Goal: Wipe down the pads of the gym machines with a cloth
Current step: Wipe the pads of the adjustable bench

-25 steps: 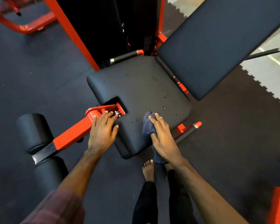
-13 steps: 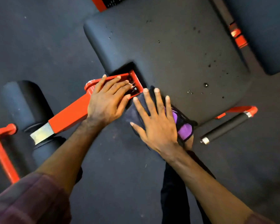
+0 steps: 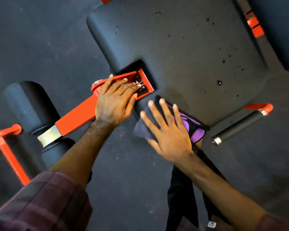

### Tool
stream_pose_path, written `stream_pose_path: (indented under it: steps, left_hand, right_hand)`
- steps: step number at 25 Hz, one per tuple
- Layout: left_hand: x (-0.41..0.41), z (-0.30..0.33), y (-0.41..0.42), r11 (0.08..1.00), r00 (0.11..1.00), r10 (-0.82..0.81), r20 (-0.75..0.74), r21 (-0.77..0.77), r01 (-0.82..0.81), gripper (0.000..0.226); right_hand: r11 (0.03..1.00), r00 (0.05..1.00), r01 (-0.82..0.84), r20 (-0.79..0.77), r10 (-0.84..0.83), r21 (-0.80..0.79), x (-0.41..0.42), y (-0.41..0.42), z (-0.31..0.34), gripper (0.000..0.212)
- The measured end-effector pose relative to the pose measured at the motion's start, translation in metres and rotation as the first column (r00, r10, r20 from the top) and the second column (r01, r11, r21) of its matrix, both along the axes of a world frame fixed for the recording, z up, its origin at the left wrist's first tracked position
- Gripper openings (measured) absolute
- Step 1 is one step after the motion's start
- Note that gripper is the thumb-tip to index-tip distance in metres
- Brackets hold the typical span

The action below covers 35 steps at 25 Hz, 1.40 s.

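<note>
A dark cloth point(image 3: 144, 129) with purple patches is pressed flat against the near edge of the black seat pad point(image 3: 190, 52) by the right hand point(image 3: 167, 130), fingers spread straight, while the orange arm point(image 3: 77, 116) is rested on by the left hand point(image 3: 114, 102), fingers extended.

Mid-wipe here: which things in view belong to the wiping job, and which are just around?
In the job:
cloth under the flat right hand
seat pad, speckled with droplets
left hand, resting on the red arm

Just around:
roller pads
black handle
floor mat
</note>
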State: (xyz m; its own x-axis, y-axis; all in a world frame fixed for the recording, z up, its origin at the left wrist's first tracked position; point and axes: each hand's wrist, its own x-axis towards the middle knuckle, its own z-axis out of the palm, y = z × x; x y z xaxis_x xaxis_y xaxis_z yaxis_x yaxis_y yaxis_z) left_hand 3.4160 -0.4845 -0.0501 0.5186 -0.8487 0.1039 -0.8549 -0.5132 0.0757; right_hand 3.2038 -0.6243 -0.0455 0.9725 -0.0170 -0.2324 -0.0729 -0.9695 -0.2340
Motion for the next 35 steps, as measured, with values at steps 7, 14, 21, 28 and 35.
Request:
stream_pose_path:
  steps: [7, 14, 21, 28, 35]
  left_hand:
    - [-0.001, 0.001, 0.001, 1.0, 1.0, 0.02, -0.025, 0.0, -0.02, 0.034]
    - [-0.002, 0.002, 0.0, 0.999, 0.998, 0.033, -0.048, -0.004, -0.033, 0.035]
    - [-0.001, -0.002, 0.002, 0.999, 0.999, 0.034, -0.008, 0.017, -0.034, 0.035]
    - [-0.004, -0.004, 0.002, 0.999, 0.999, 0.044, 0.001, -0.01, -0.044, 0.037]
    - [-0.005, -0.003, 0.001, 1.0, 1.0, 0.019, 0.02, 0.024, -0.019, 0.041]
  right_hand:
    - [0.979, 0.979, 0.202, -0.02, -0.202, -0.032, 0.014, -0.004, 0.008, 0.089]
    - [0.94, 0.943, -0.331, 0.021, 0.334, -0.089, -0.051, -0.019, 0.001, 0.094]
    - [0.944, 0.949, -0.304, 0.05, 0.313, -0.132, -0.018, 0.026, -0.009, 0.063]
    - [0.995, 0.995, 0.048, 0.088, -0.04, -0.082, -0.033, 0.011, 0.001, 0.088]
    - [0.999, 0.997, -0.042, 0.068, 0.044, -0.028, -0.085, -0.024, -0.015, 0.096]
